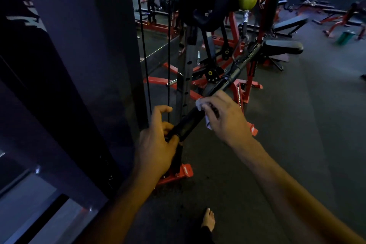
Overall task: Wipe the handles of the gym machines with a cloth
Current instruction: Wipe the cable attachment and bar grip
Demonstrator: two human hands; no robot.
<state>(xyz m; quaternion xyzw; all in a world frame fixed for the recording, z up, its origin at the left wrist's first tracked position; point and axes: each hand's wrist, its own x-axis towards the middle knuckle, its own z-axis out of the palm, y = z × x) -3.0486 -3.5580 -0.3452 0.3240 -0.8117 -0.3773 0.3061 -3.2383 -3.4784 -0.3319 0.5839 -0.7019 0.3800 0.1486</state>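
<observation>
Fingers of right hand [223, 115] press white cloth [200, 104] onto black bar handle [190, 121] (dim, probably wrapped); left hand [158, 144] grips end.

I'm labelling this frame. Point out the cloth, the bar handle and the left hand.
cloth [200, 103]: head view, on the white fold above the bar.
bar handle [188, 123]: head view, on the black grip between the hands.
left hand [156, 148]: head view, on its back.
</observation>
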